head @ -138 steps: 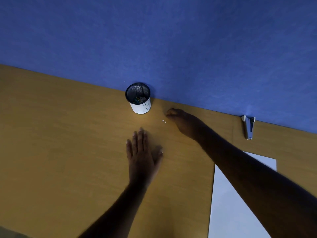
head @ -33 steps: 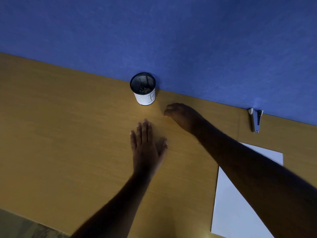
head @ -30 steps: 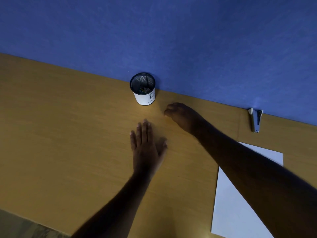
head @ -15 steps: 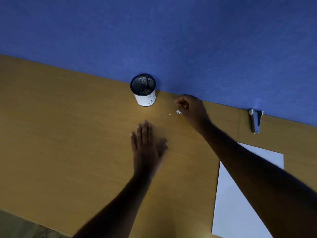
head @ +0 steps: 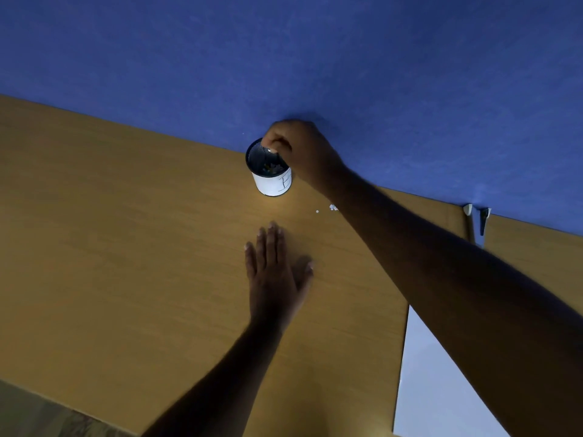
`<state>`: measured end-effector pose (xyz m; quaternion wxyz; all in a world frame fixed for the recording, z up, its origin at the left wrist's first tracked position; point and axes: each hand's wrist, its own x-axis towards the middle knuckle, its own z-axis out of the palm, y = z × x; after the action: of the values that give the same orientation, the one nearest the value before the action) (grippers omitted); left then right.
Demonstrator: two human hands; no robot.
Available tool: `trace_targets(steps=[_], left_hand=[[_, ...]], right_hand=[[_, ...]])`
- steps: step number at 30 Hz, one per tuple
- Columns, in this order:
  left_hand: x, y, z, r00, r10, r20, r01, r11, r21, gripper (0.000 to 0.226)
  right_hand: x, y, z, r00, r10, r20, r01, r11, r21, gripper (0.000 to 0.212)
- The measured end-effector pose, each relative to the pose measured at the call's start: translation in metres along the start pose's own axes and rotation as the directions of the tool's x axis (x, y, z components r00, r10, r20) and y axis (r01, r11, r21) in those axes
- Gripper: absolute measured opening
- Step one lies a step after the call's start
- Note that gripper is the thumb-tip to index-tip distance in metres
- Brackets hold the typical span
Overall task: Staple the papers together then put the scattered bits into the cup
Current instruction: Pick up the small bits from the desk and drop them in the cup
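A black mesh cup (head: 270,181) with a white label stands at the back of the wooden desk, with several small bits lying inside it. My right hand (head: 299,149) hovers over the cup's rim, fingers curled and pinching a small white bit at the fingertips. A few white bits (head: 331,207) lie on the desk just right of the cup, partly hidden by my right forearm. My left hand (head: 274,272) rests flat on the desk in front of the cup, fingers straight. The white papers (head: 432,383) lie at the lower right. A stapler (head: 476,222) sits by the wall.
A blue wall (head: 284,58) runs along the desk's (head: 126,247) back edge right behind the cup. My right forearm crosses above the papers. The desk's front edge shows at the lower left.
My right hand picked a bit from the desk right of the cup, then rose and moved left over the cup's mouth. The left hand stayed flat in place.
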<state>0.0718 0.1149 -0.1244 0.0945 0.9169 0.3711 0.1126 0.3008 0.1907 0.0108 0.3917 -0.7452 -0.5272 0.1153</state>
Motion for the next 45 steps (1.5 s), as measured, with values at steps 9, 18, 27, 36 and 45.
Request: trace_targets(steps=[9, 18, 27, 36, 45], left_hand=[[0.000, -0.001, 0.000, 1.000, 0.002, -0.010, -0.002, 1.000, -0.014, 0.091], [0.000, -0.001, 0.000, 1.000, -0.004, -0.003, 0.004, 1.000, -0.014, 0.090], [0.000, -0.001, 0.001, 1.000, -0.003, 0.011, 0.003, 1.000, -0.001, 0.091], [0.000, -0.001, 0.000, 1.000, -0.003, 0.012, 0.003, 1.000, 0.014, 0.090], [0.000, -0.001, 0.000, 1.000, -0.001, 0.025, 0.001, 1.000, 0.030, 0.090]], right_hand=[[0.007, 0.007, 0.003, 0.998, 0.046, 0.033, -0.045, 0.999, -0.026, 0.011], [0.000, 0.005, -0.011, 0.999, -0.011, -0.044, 0.011, 1.000, 0.016, 0.010], [-0.083, 0.057, -0.022, 0.990, 0.116, -0.077, -0.126, 0.982, -0.139, 0.014], [-0.126, 0.080, -0.014, 0.948, 0.230, 0.218, -0.131, 0.910, -0.394, 0.034], [-0.143, 0.068, -0.013, 0.961, 0.136, 0.240, 0.006, 0.860, -0.510, 0.035]])
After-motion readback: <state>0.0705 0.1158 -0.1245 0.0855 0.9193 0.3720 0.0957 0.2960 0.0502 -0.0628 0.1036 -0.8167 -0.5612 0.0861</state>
